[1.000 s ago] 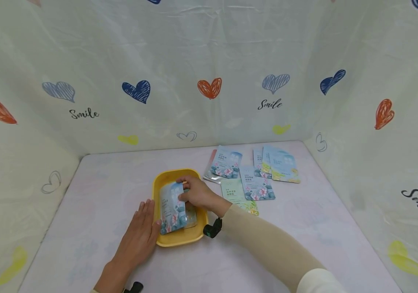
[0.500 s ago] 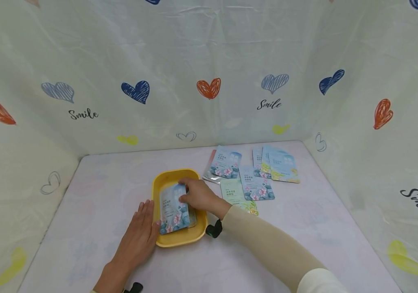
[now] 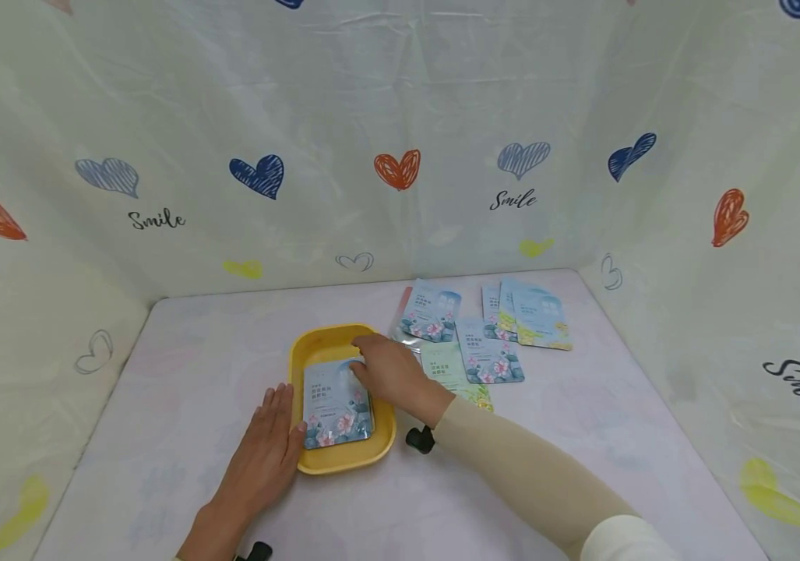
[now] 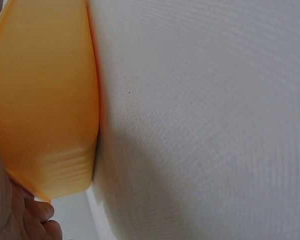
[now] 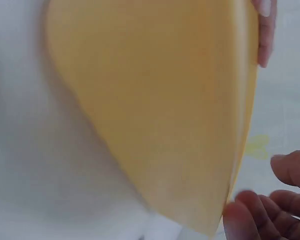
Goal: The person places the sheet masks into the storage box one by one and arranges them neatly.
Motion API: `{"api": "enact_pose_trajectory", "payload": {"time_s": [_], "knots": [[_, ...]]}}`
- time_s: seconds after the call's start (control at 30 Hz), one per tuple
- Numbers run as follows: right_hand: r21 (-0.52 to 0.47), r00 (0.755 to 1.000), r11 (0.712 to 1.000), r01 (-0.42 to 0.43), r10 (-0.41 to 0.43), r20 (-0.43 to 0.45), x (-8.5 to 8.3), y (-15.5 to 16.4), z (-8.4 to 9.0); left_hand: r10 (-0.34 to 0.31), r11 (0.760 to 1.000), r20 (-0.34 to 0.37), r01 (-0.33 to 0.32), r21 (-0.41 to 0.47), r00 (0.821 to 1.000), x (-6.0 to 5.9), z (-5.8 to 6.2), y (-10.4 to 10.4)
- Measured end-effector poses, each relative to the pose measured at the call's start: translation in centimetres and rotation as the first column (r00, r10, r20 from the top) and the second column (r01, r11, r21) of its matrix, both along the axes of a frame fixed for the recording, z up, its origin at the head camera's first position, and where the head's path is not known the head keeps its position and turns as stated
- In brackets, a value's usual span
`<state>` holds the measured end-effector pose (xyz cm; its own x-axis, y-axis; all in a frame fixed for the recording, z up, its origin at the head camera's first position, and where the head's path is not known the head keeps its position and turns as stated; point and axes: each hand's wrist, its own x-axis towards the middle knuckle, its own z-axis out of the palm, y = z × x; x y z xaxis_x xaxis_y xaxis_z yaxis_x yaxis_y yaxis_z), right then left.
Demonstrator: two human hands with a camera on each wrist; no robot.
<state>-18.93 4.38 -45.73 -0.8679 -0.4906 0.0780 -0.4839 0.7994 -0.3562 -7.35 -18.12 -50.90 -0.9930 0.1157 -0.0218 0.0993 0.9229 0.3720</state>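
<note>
Yellow tray held one blue sachet lying flat inside, right hand resting relaxed fingers on its top edge, left hand flat against the tray's left wall, and several sachets remained unloaded to the tray's right.

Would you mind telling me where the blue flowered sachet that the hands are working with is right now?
In the head view, the blue flowered sachet lies flat inside the yellow tray, left of centre on the table, with the right hand on its top edge and the left hand against the tray's left side.
</note>
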Motion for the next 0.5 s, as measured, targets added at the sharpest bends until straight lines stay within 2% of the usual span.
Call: {"api": "enact_pose_trajectory", "payload": {"time_s": [0.1,0.2,0.33,0.5], "knots": [[0.088,0.984,0.996,-0.028,0.042,-0.171,0.1,0.5,-0.1,0.007,1.0,0.011,-0.007,-0.003,1.0,0.0,0.1,0.0],[0.126,0.955,0.991,-0.038,0.073,-0.287,0.0,1.2,-0.1,0.01,1.0,0.014,-0.01,-0.004,1.0,0.1,0.1,0.0],[0.128,0.927,0.991,-0.035,0.08,-0.366,-0.4,2.6,-0.4,0.01,1.0,0.014,-0.01,-0.003,1.0,0.0,0.1,0.0],[0.113,0.904,0.994,-0.002,0.05,-0.424,-1.4,5.4,-1.5,0.008,1.0,0.013,-0.008,-0.001,1.0,0.0,0.1,0.0]]}}
